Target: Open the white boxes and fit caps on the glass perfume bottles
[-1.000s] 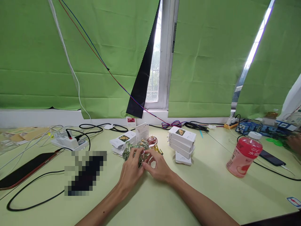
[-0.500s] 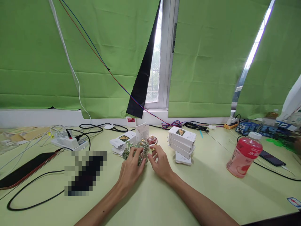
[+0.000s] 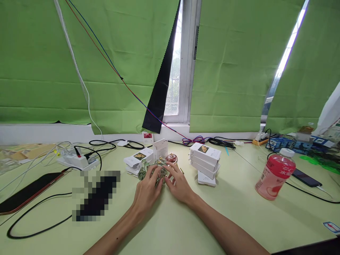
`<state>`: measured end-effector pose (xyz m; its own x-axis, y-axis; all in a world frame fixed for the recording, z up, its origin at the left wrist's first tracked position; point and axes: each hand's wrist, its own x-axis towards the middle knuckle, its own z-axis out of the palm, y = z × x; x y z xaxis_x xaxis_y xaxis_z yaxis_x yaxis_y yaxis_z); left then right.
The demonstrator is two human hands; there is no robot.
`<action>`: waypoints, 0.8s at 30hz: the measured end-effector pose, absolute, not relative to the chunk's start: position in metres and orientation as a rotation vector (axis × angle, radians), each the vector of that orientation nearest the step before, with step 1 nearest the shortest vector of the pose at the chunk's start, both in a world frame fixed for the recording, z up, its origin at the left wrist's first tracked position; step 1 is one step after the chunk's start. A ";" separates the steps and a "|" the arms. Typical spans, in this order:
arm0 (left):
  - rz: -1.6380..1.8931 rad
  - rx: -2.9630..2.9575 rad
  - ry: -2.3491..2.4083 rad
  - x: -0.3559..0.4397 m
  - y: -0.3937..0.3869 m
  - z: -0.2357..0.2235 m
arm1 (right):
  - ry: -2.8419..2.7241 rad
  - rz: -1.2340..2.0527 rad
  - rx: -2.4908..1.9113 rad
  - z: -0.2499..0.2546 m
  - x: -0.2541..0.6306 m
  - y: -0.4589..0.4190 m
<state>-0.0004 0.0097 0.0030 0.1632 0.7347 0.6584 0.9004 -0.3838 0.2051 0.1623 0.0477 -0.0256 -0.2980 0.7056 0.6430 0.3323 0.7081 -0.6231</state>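
A cluster of small round clear-green glass bottles [image 3: 142, 173], some with gold-coloured necks, stands in front of me. My left hand [image 3: 146, 193] curls over the near side of the cluster, its fingers bent round the glass. From the right, my right hand [image 3: 181, 185] has its bent fingers on the same glass, close to the left fingertips. The fingers hide much of the bottles. Just beyond the right fingers sits a round reddish glass piece [image 3: 171, 158] with a gold-coloured top. A thin gold-coloured piece [image 3: 181, 170] shows beside the right hand.
White boxes [image 3: 209, 151] are stacked on the right; more white boxes [image 3: 140, 156] lie on the left behind the bottles. A pink drink bottle [image 3: 276, 173] and a phone [image 3: 306, 178] are further right. A power strip [image 3: 78, 161], cables and another phone [image 3: 32, 191] lie left.
My right hand has moved left, from beside the cluster onto the glass, and its fingers reach further over. The left hand stays almost where it was.
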 end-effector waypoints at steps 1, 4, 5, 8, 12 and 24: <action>-1.035 -2.203 -1.586 0.000 0.010 0.003 | -1.917 0.456 -0.797 -0.026 0.163 0.048; -1.037 -2.201 -1.575 0.000 0.010 0.002 | -1.962 0.466 -0.771 -0.027 0.163 0.050; -1.038 -2.200 -1.569 -0.001 0.010 0.002 | -1.976 0.471 -0.769 -0.028 0.163 0.050; -1.050 -2.194 -1.539 -0.001 0.012 0.001 | -2.013 0.491 -0.775 -0.032 0.163 0.053; -1.074 -2.179 -1.489 -0.001 0.012 0.001 | -2.048 0.504 -0.786 -0.036 0.163 0.056; -1.206 -2.142 -1.380 0.003 0.009 0.005 | -2.158 0.534 -0.754 -0.021 0.161 0.052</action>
<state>0.0027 0.0091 0.0049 0.1762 0.5893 0.7885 0.8603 -0.4815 0.1676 0.1607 0.0517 -0.0214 -0.5257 0.6643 0.5314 0.3397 0.7366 -0.5848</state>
